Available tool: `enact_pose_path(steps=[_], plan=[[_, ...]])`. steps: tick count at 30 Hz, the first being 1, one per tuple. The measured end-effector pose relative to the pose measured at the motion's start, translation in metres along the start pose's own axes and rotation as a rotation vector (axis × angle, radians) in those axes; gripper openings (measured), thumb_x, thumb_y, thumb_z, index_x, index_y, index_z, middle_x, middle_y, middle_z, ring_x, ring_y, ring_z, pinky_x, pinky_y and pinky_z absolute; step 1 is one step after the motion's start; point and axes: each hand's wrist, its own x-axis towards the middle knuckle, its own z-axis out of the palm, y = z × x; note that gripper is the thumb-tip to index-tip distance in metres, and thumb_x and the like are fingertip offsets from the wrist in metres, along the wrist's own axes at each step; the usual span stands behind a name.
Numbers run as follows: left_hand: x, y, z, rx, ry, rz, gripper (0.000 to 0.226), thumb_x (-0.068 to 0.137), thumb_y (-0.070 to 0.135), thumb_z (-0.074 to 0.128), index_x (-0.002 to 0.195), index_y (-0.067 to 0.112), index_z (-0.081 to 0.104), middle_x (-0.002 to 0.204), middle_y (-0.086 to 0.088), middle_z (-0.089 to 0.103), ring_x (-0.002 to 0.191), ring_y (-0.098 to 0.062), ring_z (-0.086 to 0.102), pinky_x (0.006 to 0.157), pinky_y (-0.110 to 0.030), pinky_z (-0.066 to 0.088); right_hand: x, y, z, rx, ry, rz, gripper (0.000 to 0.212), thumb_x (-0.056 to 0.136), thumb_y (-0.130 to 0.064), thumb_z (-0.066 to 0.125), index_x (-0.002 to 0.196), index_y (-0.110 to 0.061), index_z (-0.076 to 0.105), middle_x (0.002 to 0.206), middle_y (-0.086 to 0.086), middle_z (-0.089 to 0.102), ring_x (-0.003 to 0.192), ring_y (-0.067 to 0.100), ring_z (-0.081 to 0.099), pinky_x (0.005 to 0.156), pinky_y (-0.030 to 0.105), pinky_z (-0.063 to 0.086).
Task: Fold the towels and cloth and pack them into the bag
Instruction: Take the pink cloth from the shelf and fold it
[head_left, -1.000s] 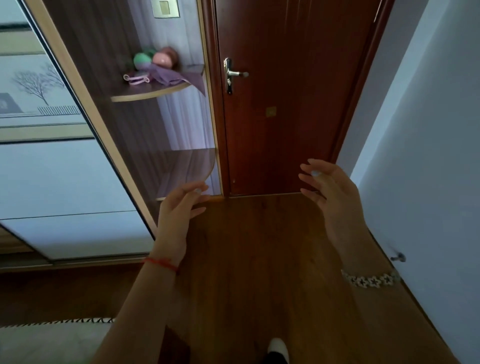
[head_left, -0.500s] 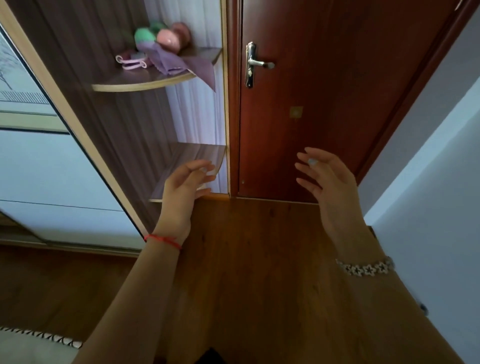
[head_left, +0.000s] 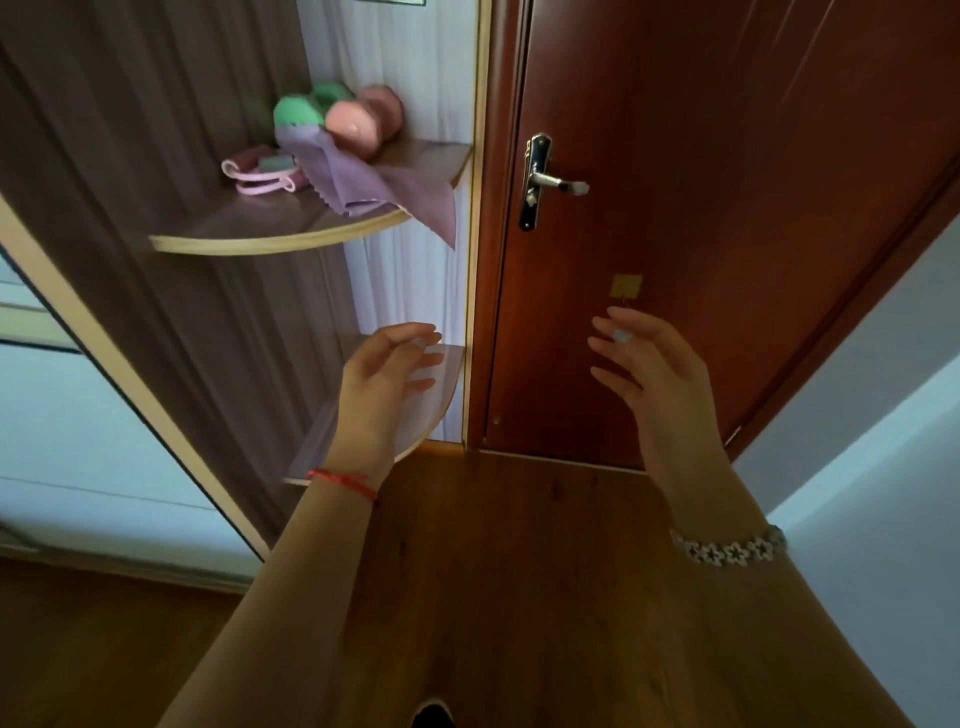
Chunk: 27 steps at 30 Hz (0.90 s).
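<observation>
A purple cloth (head_left: 374, 184) lies on the upper corner shelf (head_left: 270, 236), one corner hanging over the shelf edge. Behind it sit a green rolled towel (head_left: 296, 111) and a pink rolled towel (head_left: 358, 127). A small pink item with loops (head_left: 260, 174) lies to their left. My left hand (head_left: 382, 387) hovers below that shelf, in front of the lower shelf (head_left: 441, 395), fingers loosely spread and holding nothing. My right hand (head_left: 657, 379) is raised in front of the door, fingers relaxed and empty. No bag is in view.
A dark red door (head_left: 701, 208) with a metal handle (head_left: 553, 182) stands shut straight ahead. A wardrobe with pale sliding panels (head_left: 78, 441) runs along the left. A light wall (head_left: 883, 467) closes the right side. The floor (head_left: 519, 571) is wood.
The view has moved closer to the shelves and door and tilted up. Both hands have stayed raised and empty, now nearer the shelves.
</observation>
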Motion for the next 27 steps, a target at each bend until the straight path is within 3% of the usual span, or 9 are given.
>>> enact_pose_path(steps=[3, 7, 11, 16, 21, 27], plan=[[0.038, 0.000, -0.001, 0.025, -0.024, 0.014, 0.017, 0.094, 0.011, 0.050, 0.091, 0.017, 0.066, 0.117, -0.012, 0.064, 0.095, -0.017, 0.065, 0.088, -0.034, 0.051, 0.033, 0.005, 0.018, 0.015, 0.010, -0.010, 0.017, 0.092, -0.017, 0.052, 0.105, -0.021, 0.063, 0.118, 0.002, 0.064, 0.109, 0.015, 0.062, 0.094, 0.035, 0.050], [0.070, -0.003, -0.002, 0.028, -0.053, 0.037, 0.018, 0.095, 0.013, 0.048, 0.094, 0.017, 0.065, 0.116, -0.010, 0.064, 0.098, -0.017, 0.065, 0.082, -0.026, 0.053, 0.067, 0.010, 0.035, 0.024, -0.005, -0.008, 0.017, 0.092, -0.017, 0.052, 0.105, -0.020, 0.063, 0.117, 0.001, 0.064, 0.109, 0.016, 0.061, 0.095, 0.036, 0.050], [0.099, -0.008, -0.004, 0.048, -0.015, 0.046, 0.017, 0.094, 0.008, 0.049, 0.096, 0.013, 0.066, 0.107, -0.005, 0.067, 0.087, -0.008, 0.068, 0.081, -0.024, 0.053, 0.104, 0.016, 0.051, 0.067, -0.039, -0.013, 0.015, 0.092, -0.016, 0.053, 0.099, -0.024, 0.064, 0.115, 0.001, 0.064, 0.110, 0.017, 0.061, 0.096, 0.037, 0.049], [0.129, -0.009, 0.002, 0.099, 0.112, 0.075, 0.020, 0.092, 0.009, 0.051, 0.091, 0.021, 0.066, 0.106, -0.006, 0.068, 0.092, -0.015, 0.067, 0.081, -0.028, 0.052, 0.159, 0.027, 0.066, 0.088, -0.122, -0.004, 0.015, 0.090, -0.017, 0.054, 0.099, -0.025, 0.064, 0.113, 0.000, 0.065, 0.108, 0.014, 0.062, 0.095, 0.036, 0.050], [0.157, -0.009, 0.021, 0.073, 0.282, 0.101, 0.016, 0.091, 0.008, 0.052, 0.092, 0.017, 0.065, 0.099, -0.005, 0.068, 0.085, -0.012, 0.067, 0.075, -0.025, 0.053, 0.221, 0.033, 0.076, 0.108, -0.268, -0.006, 0.014, 0.081, -0.023, 0.062, 0.093, -0.029, 0.065, 0.116, 0.001, 0.065, 0.107, 0.013, 0.062, 0.087, 0.032, 0.052], [0.195, -0.003, 0.055, 0.063, 0.512, 0.158, 0.018, 0.091, 0.005, 0.052, 0.088, 0.016, 0.066, 0.091, -0.003, 0.068, 0.076, -0.010, 0.066, 0.071, -0.028, 0.049, 0.309, 0.032, 0.086, 0.123, -0.497, 0.015, 0.015, 0.088, -0.015, 0.059, 0.097, -0.025, 0.065, 0.106, -0.002, 0.069, 0.097, 0.007, 0.067, 0.077, 0.024, 0.051]])
